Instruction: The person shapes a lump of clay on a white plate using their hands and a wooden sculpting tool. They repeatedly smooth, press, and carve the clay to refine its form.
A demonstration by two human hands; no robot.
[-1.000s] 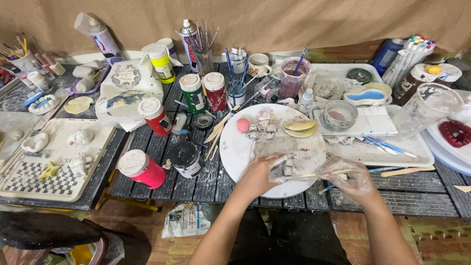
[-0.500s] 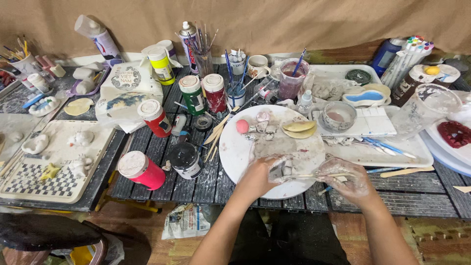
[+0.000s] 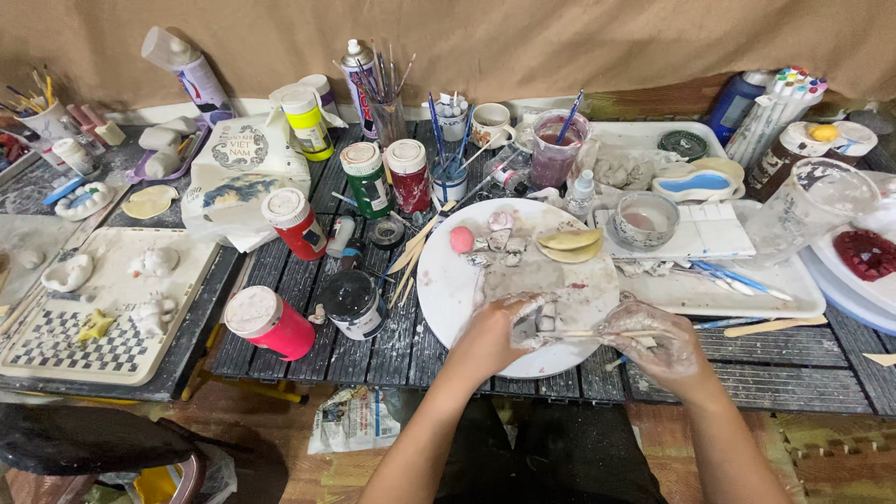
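- Left hand [image 3: 495, 338], smeared with grey clay, pinching a small grey clay piece [image 3: 534, 327] just above the near edge of the round white board [image 3: 448, 289].
- Right hand [image 3: 653, 343], likewise coated, gripping a thin wooden stick [image 3: 597, 332] with the tip laid against that clay piece.
- Too firm a push from the stick: likely a gouge or a split in so small a lump.
- Slippery wet fingers: could let the piece drop off the board's near rim onto the lap or floor.
- Just beyond the knuckles, small clay bits [image 3: 499, 238], a pink ball [image 3: 461, 240] and two yellow crescents [image 3: 569, 245] lying on the same board; a careless forearm sweep might flatten or smudge them.
- Left of the board, a black paint jar [image 3: 352, 301] and a pink bottle [image 3: 269, 322] lying on its side near the table edge; a nudge from the left elbow could roll the bottle off.
- Right of the board, a small bowl of pinkish water [image 3: 646, 219] on a white tray [image 3: 793, 291]; a knock from the right wrist would probably spill it.
- Farther back, a cup of murky purple water [image 3: 558, 149] with a brush in it, top-heavy and easy to tip.
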